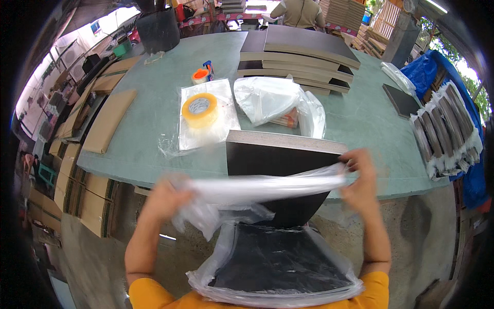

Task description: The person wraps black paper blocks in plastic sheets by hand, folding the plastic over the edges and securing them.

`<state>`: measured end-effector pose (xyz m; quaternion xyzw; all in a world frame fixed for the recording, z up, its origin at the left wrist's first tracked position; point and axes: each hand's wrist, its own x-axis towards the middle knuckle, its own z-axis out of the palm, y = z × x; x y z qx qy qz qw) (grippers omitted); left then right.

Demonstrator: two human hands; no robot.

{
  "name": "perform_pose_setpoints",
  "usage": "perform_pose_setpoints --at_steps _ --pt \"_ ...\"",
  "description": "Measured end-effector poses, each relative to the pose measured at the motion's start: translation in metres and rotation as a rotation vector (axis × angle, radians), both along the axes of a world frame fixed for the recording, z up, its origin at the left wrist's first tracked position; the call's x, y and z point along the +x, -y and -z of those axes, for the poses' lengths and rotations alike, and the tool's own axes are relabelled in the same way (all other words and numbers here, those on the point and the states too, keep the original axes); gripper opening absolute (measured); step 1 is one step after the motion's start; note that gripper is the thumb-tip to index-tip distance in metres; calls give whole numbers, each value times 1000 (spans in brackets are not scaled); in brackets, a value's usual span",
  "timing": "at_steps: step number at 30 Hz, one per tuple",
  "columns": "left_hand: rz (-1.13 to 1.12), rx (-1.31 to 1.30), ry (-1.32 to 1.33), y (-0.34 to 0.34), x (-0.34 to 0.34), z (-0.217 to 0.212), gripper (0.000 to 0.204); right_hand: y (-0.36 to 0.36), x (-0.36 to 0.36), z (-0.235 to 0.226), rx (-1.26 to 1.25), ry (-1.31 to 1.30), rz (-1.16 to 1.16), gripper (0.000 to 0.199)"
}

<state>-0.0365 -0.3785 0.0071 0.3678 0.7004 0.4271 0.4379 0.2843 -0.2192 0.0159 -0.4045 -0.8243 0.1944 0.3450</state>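
Note:
Between my two raised hands a clear plastic bag (262, 188) is stretched sideways, smeared by motion. My left hand (171, 198) is blurred but closed on its left end, where loose plastic hangs down. Pinched in the fingers of my right hand (358, 175) is the other end. Behind the bag, stacked black boards (278, 158) with a pale layered edge lean at the near table edge, partly covered by the plastic. Lower down, close against my body, lies a black panel wrapped in clear plastic (280, 260).
On the green table (149, 129) sit a large roll of clear tape (199, 109) on flat plastic sheets, a tape dispenser (201, 75), white plastic bags (267, 98) and a board stack (303, 51). Wrapped boards (445, 129) stand right, cardboard (110, 121) left. Another person (299, 13) is at the back.

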Motion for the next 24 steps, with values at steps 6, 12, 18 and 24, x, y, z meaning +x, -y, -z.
perform_pose_setpoints --at_steps 6,12,18,24 --pt "-245 593 -994 -59 -2 20 39 11 -19 15 369 91 7 48" --pt "95 620 -1110 -52 22 22 67 12 28 20 363 195 81 58" --pt "127 708 -1228 -27 30 7 63 24 41 18 478 151 14 49" --pt "104 854 -1180 -12 33 17 58 36 54 38 578 64 17 40"
